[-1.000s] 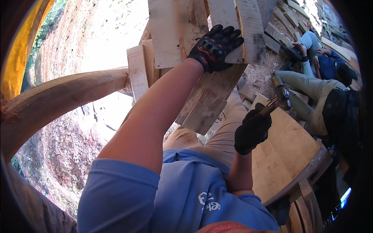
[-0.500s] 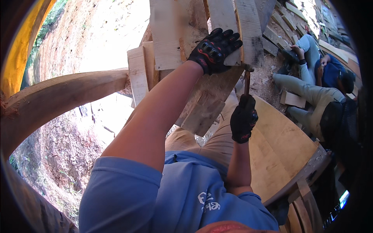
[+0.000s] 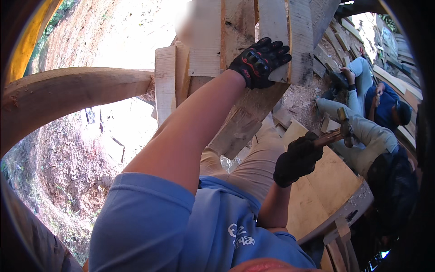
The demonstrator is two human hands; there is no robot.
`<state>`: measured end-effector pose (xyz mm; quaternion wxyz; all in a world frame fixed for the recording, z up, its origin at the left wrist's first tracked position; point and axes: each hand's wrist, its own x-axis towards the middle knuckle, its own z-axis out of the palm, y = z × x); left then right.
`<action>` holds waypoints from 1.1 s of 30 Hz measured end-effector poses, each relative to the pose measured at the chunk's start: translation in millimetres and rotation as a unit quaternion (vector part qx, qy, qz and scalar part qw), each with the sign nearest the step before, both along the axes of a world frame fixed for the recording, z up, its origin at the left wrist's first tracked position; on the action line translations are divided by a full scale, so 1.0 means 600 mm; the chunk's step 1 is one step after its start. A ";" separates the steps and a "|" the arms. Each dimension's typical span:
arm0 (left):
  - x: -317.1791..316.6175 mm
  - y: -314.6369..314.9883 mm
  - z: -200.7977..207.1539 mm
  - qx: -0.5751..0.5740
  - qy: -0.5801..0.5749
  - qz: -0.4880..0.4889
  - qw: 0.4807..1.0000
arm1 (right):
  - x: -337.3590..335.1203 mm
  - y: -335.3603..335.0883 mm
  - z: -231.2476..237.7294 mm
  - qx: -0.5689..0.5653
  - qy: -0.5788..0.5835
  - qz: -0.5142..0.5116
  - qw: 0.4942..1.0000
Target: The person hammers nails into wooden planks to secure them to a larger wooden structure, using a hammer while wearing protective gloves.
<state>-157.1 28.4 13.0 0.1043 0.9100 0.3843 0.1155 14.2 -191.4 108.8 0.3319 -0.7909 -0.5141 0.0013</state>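
Observation:
My left hand [image 3: 260,63], in a black glove with red trim, lies flat with fingers spread on a pale wooden plank [image 3: 273,22]. Beside that plank run further boards, among them one with dark stains [image 3: 300,45] to the right of my fingertips. My right hand [image 3: 297,161], also gloved in black, is closed round the wooden handle of a hammer [image 3: 345,129]. The hammer's metal head points off to the right, apart from the boards. Below the plank ends, a rough board [image 3: 240,129] reaches down toward my legs.
A curved timber beam [image 3: 77,86] comes in from the left. On the right lies a broad wooden panel [image 3: 324,181]. Two people [image 3: 392,104] sit close by at the far right, near scattered wood offcuts [image 3: 340,36]. Bare soil [image 3: 81,158] shows at left.
The hammer has swung away from the plank ends, back toward me and to the right, its head turning sideways. My left hand stays on the plank while the view shifts slightly.

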 end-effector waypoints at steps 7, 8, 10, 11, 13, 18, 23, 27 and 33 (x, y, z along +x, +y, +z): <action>0.006 0.014 0.007 -0.007 0.000 -0.003 1.000 | 0.003 0.022 -0.051 -0.115 0.007 0.124 0.986; 0.004 0.007 0.004 -0.005 -0.004 -0.003 1.000 | 0.007 0.001 -0.043 -0.097 0.022 0.078 0.992; 0.002 0.002 0.003 -0.001 0.000 -0.002 1.000 | 0.018 -0.024 -0.030 -0.047 0.057 -0.005 0.997; 0.002 0.002 0.003 0.002 0.008 -0.002 1.000 | 0.014 -0.020 -0.035 -0.003 0.036 0.015 0.999; 0.007 0.007 0.009 -0.002 0.014 -0.008 1.000 | 0.008 -0.007 -0.063 -0.079 0.008 0.044 0.996; 0.004 0.005 0.003 -0.016 -0.017 -0.009 1.000 | -0.001 0.025 -0.044 -0.109 0.016 0.112 0.988; 0.004 0.003 -0.002 -0.010 -0.008 -0.004 1.000 | 0.000 0.004 -0.056 -0.082 -0.037 0.055 0.994; 0.008 0.007 0.014 -0.028 0.000 -0.007 1.000 | 0.022 0.017 -0.145 -0.192 -0.040 0.161 0.967; 0.003 0.007 0.010 -0.013 -0.014 -0.006 1.000 | 0.037 0.009 -0.129 -0.131 0.092 0.150 0.976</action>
